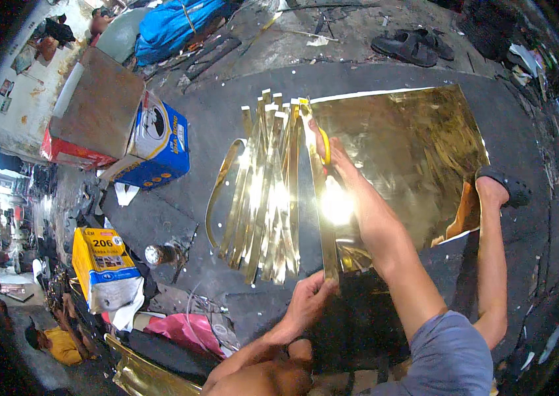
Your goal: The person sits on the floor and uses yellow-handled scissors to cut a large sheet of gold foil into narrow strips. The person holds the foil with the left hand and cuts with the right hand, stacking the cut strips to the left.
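Dark mat (180, 218) viewed from above; directions read from the centre of the picture. Between five and six o'clock, left hand (311, 300), closed, pinching the near end of a long, glossy gold strip (328, 249) between thumb and fingers. Near two o'clock, right hand (337, 157), curled around the handle of yellow-handled scissors (326, 146), beside the far half of the same strip. Blades hard to make out; cannot tell whether open or shut.

Strip in hand running from half past twelve to five o'clock, along the left edge of a broad gold sheet (405, 142); cannot tell whether wholly severed. Sheet lying flat between two and three o'clock, with bright glare near the right forearm. At the centre, just left of the held strip, a loose bundle of gold strips (266, 191), roughly parallel and overlapping, one bowed outward on the nine o'clock side.

Surroundings: at three o'clock, beside the sheet, a foot in a dark sandal (507, 187); between one and two, a pair of dark sandals (411, 47); at eleven, a blue tarpaulin (177, 30); near ten, a blue-and-white box (157, 145); between eight and nine, a yellow, blue and white box (104, 261); at seven, pink cloth (187, 332); at eight, toward the rim, another person in yellow (65, 346).
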`<state>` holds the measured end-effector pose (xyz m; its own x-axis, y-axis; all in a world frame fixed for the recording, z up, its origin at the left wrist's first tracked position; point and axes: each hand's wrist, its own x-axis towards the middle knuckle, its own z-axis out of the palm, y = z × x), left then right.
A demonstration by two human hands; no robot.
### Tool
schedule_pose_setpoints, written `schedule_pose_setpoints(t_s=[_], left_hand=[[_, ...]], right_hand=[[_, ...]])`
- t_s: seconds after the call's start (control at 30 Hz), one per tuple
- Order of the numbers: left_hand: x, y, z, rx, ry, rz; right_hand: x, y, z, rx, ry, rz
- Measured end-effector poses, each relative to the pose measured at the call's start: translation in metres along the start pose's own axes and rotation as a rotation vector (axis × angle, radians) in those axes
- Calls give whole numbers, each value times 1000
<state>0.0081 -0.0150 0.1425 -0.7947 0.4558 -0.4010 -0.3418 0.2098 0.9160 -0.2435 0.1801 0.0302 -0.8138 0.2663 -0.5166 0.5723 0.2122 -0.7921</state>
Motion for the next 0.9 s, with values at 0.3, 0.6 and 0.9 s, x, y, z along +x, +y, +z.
schedule_pose_setpoints(t_s=[0.3, 0.6, 0.9], left_hand=[[-13, 32, -17, -71, -40, -150], [-24, -19, -54, 47, 117, -232], [41, -81, -49, 706, 322, 310]], right_hand=[[35, -27, -12, 181, -103, 14], [45, -39, -11, 295, -82, -22], [-102, 42, -58, 479, -85, 75]])
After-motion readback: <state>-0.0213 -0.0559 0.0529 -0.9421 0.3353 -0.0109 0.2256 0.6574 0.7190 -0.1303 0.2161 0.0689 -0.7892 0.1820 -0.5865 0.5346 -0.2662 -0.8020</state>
